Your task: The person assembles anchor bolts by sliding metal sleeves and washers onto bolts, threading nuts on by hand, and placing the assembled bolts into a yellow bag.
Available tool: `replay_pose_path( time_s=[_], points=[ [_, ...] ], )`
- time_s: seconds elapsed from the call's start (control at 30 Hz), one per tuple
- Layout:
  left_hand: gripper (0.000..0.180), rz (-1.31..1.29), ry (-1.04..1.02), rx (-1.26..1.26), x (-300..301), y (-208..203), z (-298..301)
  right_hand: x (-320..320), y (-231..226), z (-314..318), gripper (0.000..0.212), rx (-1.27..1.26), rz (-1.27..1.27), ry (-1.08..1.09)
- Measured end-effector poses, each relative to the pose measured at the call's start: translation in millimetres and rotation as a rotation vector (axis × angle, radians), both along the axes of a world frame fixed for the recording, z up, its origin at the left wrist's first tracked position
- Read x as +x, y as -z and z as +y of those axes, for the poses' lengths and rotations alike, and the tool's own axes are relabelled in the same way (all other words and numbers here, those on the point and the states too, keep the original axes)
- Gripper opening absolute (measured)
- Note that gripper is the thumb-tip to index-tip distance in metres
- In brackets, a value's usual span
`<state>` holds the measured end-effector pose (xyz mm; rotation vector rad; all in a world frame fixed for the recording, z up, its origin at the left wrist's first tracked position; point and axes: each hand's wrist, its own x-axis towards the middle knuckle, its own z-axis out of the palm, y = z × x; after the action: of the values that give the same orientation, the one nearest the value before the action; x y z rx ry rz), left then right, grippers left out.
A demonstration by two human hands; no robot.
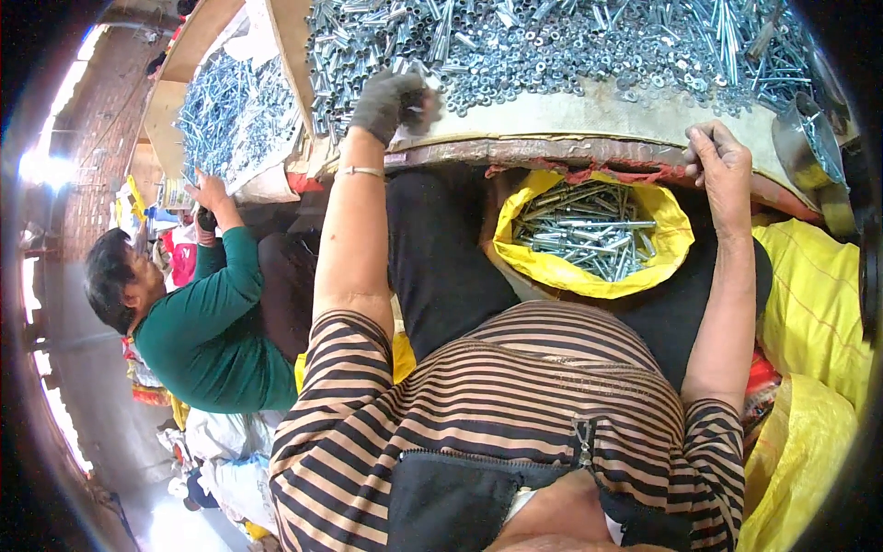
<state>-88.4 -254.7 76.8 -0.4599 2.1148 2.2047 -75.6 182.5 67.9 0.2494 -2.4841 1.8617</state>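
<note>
My left hand [379, 106], in a dark grey work glove, is over the near edge of a worktable heaped with small metal parts. Its fingertips are smeared by motion, so what they hold does not show. Metal sleeves [354, 46] lie just beyond it, with loose nuts and washers [515, 69] to the right. My bare right hand [722, 156] is at the table's front edge on the right, thumb and fingers pinched together; anything between them is too small to make out. Between my forearms, a yellow woven bag [679, 250] stands open below the edge, holding many expansion bolts [589, 230].
Long bolts [731, 37] lie at the table's far right, near a metal can [809, 138] tipped on its side. Wooden boards [287, 64] divide off another bolt heap [235, 110] at left, where a person in a green top [198, 317] works. Yellow sacks [814, 304] lie at my right.
</note>
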Motion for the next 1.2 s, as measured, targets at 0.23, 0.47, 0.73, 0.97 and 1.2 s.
replay_pose_path(
  time_s=[0.23, 0.47, 0.73, 0.97, 1.2],
  points=[
    [0.015, 0.175, -0.024, 0.602, 7, 24, -61, -1, 4, -9, 0.017, -0.003, -0.01, -0.042],
    [0.026, 0.065, -0.162, -1.105, 12, -1, -50, -4, 9, -8, 0.016, 0.005, -0.014, -0.04],
    [0.034, -0.117, -0.053, -1.585, -3, -3, 23, -2, 15, -7, 0.016, 0.035, -0.027, -0.037],
    [0.025, -0.32, 0.104, -1.636, -23, -13, 40, -2, 10, -4, 0.017, 0.051, -0.002, -0.015],
    [0.006, 0.159, -0.071, 0.141, 4, -11, 20, -2, 6, -1, 0.016, 0.008, 0.005, -0.011]
  ],
)
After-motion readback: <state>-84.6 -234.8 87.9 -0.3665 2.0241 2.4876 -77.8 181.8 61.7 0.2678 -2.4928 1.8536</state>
